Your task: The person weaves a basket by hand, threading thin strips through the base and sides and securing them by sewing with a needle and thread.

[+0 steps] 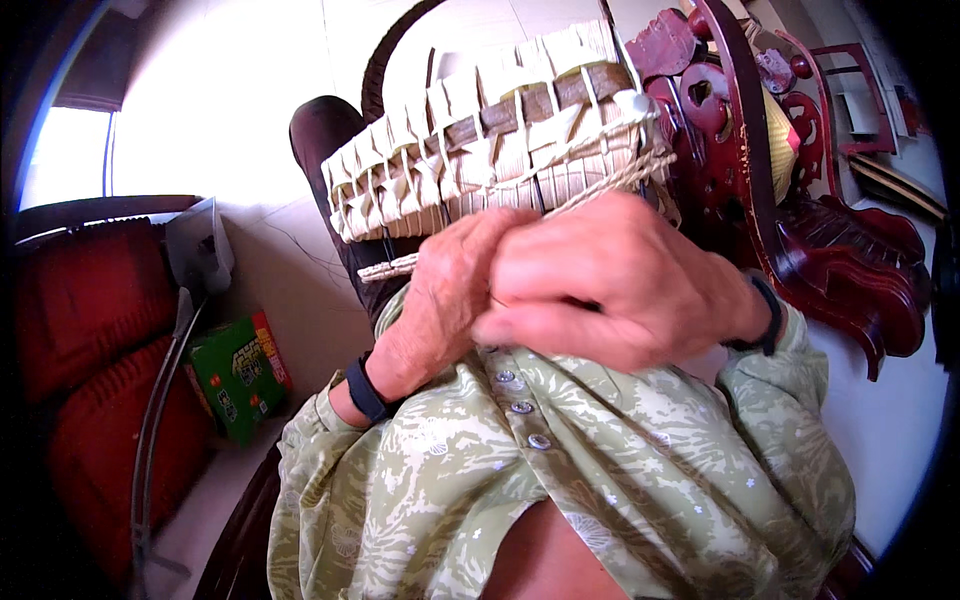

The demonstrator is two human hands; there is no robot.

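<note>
A woven piece (480, 140) of cream strips with a brown band and rows of cross ties lies over my lap. Twisted cream cord (385, 268) runs along its near edge, passing behind my hands and out at the upper right. My left hand (450, 290) is curled against that edge, its fingertips covered by the other hand. Pressed against it, my right hand (610, 285) is closed with bent fingers, slightly smeared by motion. What sits between the fingers is hidden. Thin dark rods (446, 216) show beneath the ties.
Carved dark red wooden furniture (755, 150) stands close at the right. On the left are red cushioned seats (90, 300), a green box (238, 375) and a bent metal stand (160, 430). Pale floor tiles (240, 110) lie beyond.
</note>
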